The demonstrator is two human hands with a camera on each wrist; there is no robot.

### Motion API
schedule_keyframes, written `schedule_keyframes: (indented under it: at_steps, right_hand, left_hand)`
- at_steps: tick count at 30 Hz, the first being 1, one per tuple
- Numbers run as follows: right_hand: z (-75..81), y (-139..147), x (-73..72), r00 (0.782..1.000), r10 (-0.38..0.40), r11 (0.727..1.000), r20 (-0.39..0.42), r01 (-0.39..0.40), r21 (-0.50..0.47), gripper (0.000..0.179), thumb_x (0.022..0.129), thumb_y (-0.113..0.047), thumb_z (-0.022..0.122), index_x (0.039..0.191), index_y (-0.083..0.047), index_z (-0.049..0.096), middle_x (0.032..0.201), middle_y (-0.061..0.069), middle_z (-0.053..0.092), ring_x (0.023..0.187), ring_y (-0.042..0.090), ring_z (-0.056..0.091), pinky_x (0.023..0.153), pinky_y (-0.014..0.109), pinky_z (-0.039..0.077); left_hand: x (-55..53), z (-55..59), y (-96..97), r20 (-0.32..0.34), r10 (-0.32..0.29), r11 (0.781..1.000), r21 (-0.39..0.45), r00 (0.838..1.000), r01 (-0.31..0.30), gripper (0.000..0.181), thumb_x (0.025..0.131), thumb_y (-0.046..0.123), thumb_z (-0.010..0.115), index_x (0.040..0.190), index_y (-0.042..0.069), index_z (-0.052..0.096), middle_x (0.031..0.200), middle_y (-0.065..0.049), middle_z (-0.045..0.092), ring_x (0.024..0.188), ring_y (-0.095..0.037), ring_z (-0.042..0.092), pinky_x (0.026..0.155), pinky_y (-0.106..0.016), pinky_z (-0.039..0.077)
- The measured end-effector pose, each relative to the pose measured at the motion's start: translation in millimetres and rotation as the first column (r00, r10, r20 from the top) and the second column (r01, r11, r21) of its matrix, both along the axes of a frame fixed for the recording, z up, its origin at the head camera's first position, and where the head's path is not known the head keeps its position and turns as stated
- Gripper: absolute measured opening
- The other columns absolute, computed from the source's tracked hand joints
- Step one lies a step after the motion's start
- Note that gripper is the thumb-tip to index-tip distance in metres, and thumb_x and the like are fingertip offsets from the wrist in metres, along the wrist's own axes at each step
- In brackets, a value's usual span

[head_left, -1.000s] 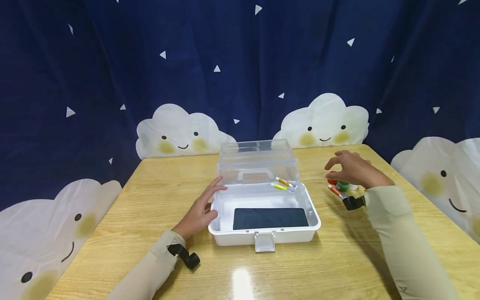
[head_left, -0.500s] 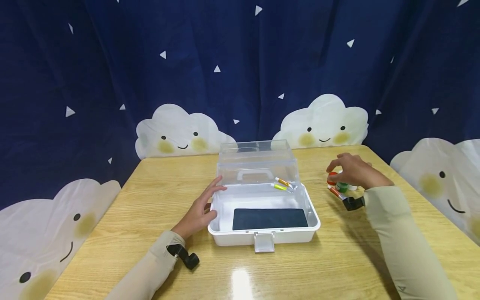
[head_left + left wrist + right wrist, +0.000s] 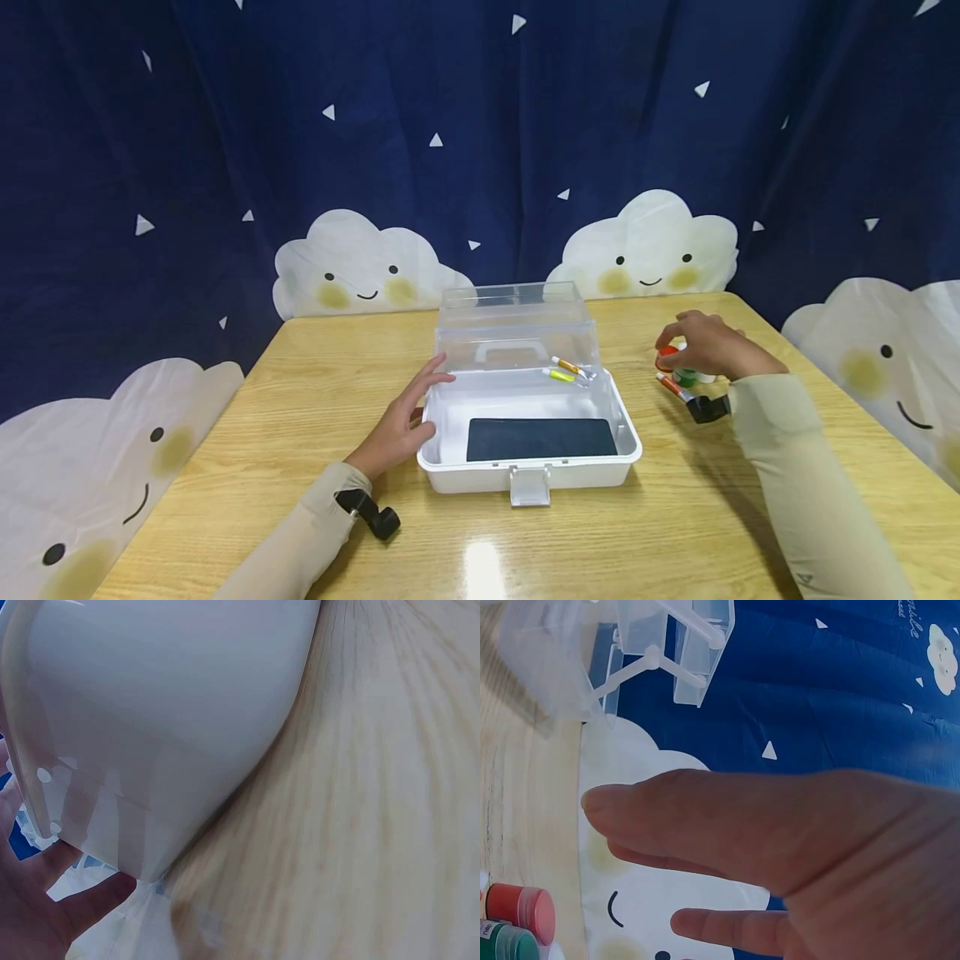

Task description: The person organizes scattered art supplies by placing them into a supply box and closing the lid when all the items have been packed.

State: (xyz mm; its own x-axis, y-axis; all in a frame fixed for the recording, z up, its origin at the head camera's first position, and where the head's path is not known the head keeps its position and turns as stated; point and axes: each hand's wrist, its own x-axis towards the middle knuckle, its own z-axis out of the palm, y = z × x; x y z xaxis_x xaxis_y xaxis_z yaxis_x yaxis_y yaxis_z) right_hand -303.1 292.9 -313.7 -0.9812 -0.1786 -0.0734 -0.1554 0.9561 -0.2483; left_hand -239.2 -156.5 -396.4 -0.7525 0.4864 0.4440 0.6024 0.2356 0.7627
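Observation:
My left hand (image 3: 397,421) holds the left end of a white plastic box (image 3: 528,477) with a raised clear lid (image 3: 517,304). In the left wrist view, its fingertips (image 3: 109,892) press the box's outer corner while other fingers reach over the rim. Off the box's right side, my right hand (image 3: 708,343) hovers over small paint jars with its fingers loosely bent, nothing between them. A red jar (image 3: 525,911) and a green jar (image 3: 506,941) stand below it in the right wrist view. An orange-red paint tube (image 3: 673,386) lies in front of them.
An orange tube (image 3: 567,365) and a yellow tube (image 3: 559,375) lie at the box's back right. A dark rectangle (image 3: 540,439) covers part of its floor. Behind the wooden table (image 3: 337,358) hangs a blue curtain (image 3: 375,108) with clouds.
My right hand has shifted slightly down and to the right over the jars. The left hand and box have stayed in place.

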Motion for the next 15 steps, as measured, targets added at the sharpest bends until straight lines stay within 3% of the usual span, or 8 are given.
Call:
schedule_keyframes:
  at_steps: [6,15]
  right_hand:
    - [-1.0,0.0,0.5,1.000,0.009,1.000,-0.007,-0.009,0.021,0.034,0.082,-0.031,0.074,0.108,-0.009,0.071,0.139,0.040,0.031,0.120,0.064,0.030,0.084,0.081,0.027]
    - [-0.7,-1.6,0.8,1.000,0.001,1.000,0.005,-0.001,0.009,0.032,0.082,-0.030,0.074,0.106,-0.009,0.072,0.138,0.040,0.031,0.120,0.064,0.029,0.085,0.082,0.025]
  left_hand:
    - [0.0,-0.5,0.1,-0.002,-0.001,1.000,-0.005,1.000,0.001,0.065,0.076,-0.016,0.047,0.138,0.001,0.043,0.160,-0.012,0.013,0.140,-0.041,0.026,0.093,-0.057,0.044]
    - [-0.5,1.0,0.2,-0.008,-0.005,1.000,0.000,1.000,0.005,0.065,0.076,-0.018,0.047,0.138,0.001,0.042,0.160,-0.017,0.013,0.140,-0.043,0.024,0.094,-0.058,0.042]
